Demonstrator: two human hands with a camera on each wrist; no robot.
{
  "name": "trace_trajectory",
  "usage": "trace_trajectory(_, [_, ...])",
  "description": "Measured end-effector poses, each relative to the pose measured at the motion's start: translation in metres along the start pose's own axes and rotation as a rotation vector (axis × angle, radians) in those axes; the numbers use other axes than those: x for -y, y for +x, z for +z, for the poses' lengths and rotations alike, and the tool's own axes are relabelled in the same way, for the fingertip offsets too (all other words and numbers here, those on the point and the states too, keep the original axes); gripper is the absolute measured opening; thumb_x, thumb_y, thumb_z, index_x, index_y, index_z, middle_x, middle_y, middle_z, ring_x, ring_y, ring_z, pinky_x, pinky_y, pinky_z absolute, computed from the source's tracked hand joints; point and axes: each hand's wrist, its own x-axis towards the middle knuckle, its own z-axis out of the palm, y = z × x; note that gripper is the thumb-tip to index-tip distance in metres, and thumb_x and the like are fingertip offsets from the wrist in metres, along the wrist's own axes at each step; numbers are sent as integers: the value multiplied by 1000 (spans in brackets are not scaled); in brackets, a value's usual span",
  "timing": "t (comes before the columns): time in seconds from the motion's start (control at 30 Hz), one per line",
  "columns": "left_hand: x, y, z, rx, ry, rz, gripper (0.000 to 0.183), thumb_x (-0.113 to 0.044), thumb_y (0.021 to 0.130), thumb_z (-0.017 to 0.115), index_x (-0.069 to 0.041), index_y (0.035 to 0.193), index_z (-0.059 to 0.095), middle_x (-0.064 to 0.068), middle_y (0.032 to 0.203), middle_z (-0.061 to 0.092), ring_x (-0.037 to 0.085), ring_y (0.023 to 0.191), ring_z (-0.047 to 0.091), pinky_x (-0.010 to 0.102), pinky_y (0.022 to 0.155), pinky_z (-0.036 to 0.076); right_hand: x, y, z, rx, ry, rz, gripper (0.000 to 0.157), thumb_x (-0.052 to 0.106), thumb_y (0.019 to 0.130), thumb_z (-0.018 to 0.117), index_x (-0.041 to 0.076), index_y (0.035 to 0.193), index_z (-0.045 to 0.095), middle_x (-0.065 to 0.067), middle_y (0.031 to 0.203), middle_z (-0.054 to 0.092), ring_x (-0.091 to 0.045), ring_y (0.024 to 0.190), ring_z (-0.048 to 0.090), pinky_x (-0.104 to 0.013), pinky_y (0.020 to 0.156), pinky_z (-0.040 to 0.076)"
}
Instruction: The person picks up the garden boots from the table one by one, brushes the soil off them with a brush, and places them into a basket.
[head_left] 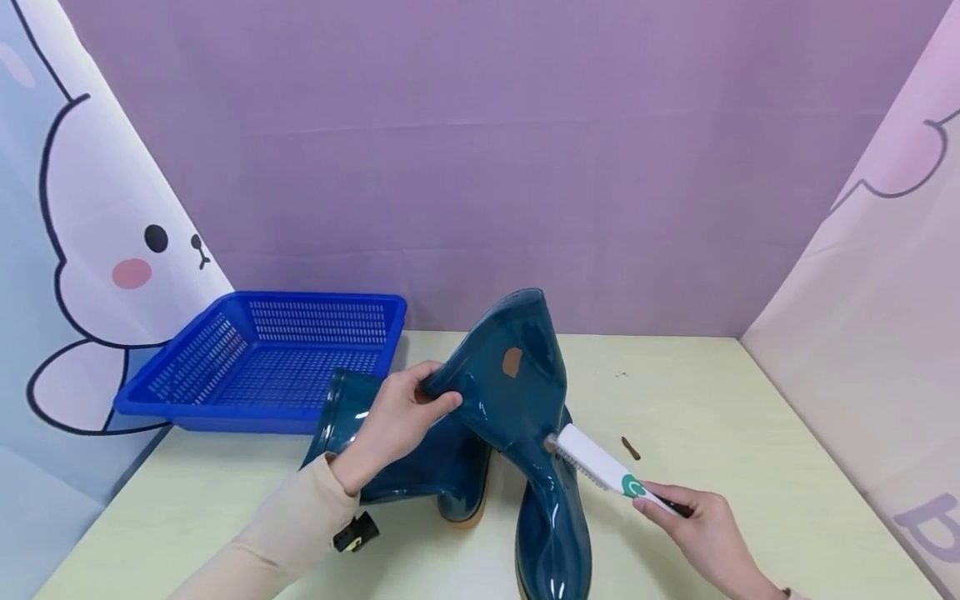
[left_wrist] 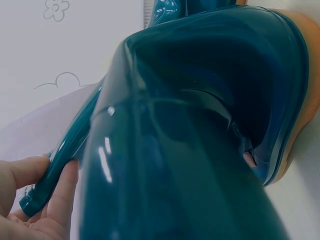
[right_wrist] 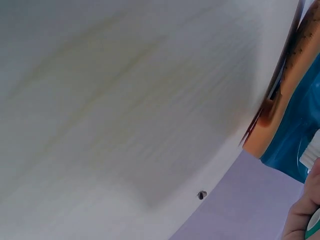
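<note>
My left hand (head_left: 397, 417) pinches the top rim of a glossy dark teal rubber boot (head_left: 517, 417), thumb on one side and fingers on the other. The boot stands tilted, with a brown patch (head_left: 512, 362) on its shaft. My right hand (head_left: 701, 529) grips the dark handle of a white brush (head_left: 596, 458) whose bristles meet the boot near the ankle. A second teal boot (head_left: 427, 475) lies on its side under my left forearm and fills much of the left wrist view. The right wrist view catches the tan sole (right_wrist: 265, 135) and part of the right hand (right_wrist: 300, 210).
A blue plastic basket (head_left: 247, 417) stands at the back left, behind the lying boot. On the pale table (head_left: 705, 400) right of the boots lies a small brown strip (head_left: 631, 448), with tiny dark specks farther back. Fabric walls close off the back and both sides.
</note>
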Motion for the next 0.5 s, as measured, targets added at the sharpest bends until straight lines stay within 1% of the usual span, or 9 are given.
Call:
trace_trajectory(0.07, [1, 0, 0, -4, -2, -2, 25, -14, 83, 65, -10, 108, 62, 6, 86, 62, 16, 68, 51, 26, 61, 45, 1, 1, -2, 1, 7, 11, 24, 26, 77, 72, 12, 97, 72, -7, 94, 71, 3, 68, 53, -19, 53, 44])
trace_trajectory(0.13, [1, 1, 1, -6, -7, -2, 25, -14, 84, 65, -10, 108, 62, 6, 87, 63, 16, 68, 52, 26, 62, 46, 3, 3, -4, 0, 18, 28, 27, 26, 77, 71, 11, 100, 71, -6, 93, 71, 1, 62, 50, -20, 50, 42])
trace_trajectory(0.23, [2, 1, 3, -5, -15, -2, 25, -14, 84, 65, -10, 109, 62, 6, 88, 63, 16, 68, 52, 26, 62, 46, 8, 7, -5, -13, 55, 59, 30, 27, 78, 70, 10, 104, 70, -4, 84, 70, -2, 53, 43, -21, 45, 38])
trace_trajectory(0.37, [3, 1, 5, -7, -24, 7, 25, -14, 84, 64, -10, 108, 62, 6, 88, 63, 16, 68, 51, 26, 61, 45, 16, 14, 2, -19, 110, 53, 34, 28, 79, 70, 8, 107, 68, -3, 78, 69, -5, 47, 40, -22, 41, 36])
trace_trajectory(0.5, [2, 1, 7, 0, -25, 10, 26, -14, 84, 64, -11, 109, 62, 5, 88, 63, 15, 68, 52, 25, 62, 46, 21, 18, 9, -3, 122, 41, 32, 26, 78, 70, 7, 105, 69, -3, 77, 67, -6, 47, 39, -21, 41, 35])
